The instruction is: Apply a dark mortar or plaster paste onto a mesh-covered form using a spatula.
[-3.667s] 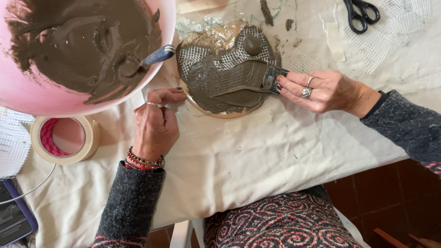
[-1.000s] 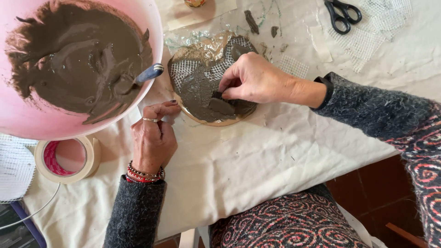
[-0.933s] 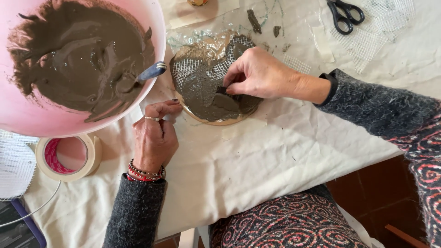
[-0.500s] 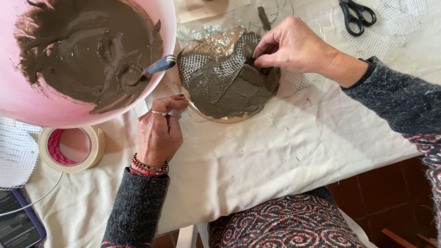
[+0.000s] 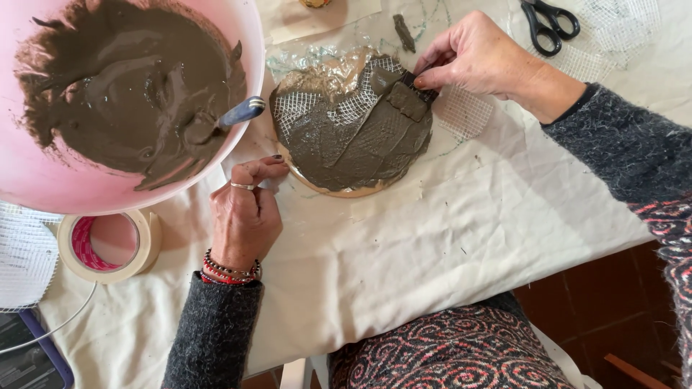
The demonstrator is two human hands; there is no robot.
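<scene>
Near table's far edge: round mesh-covered mould coated in wet grey paste [image 5: 353, 130], probably slippery and soft, best gripped by bare rim. Right hand [image 5: 472, 54] fingers pinched on small dark spreader [image 5: 411, 94]; left hand [image 5: 245, 216] loosely curled, steadying near rim.

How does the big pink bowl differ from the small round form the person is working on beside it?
The pink bowl is far larger and holds a loose pool of grey paste with a spoon standing in it. The round form is small and domed, laid with white mesh under a thin, patchy coat. The right hand works the form with a tool; the left hand rests at its edge. Both carry the same grey paste.
</scene>
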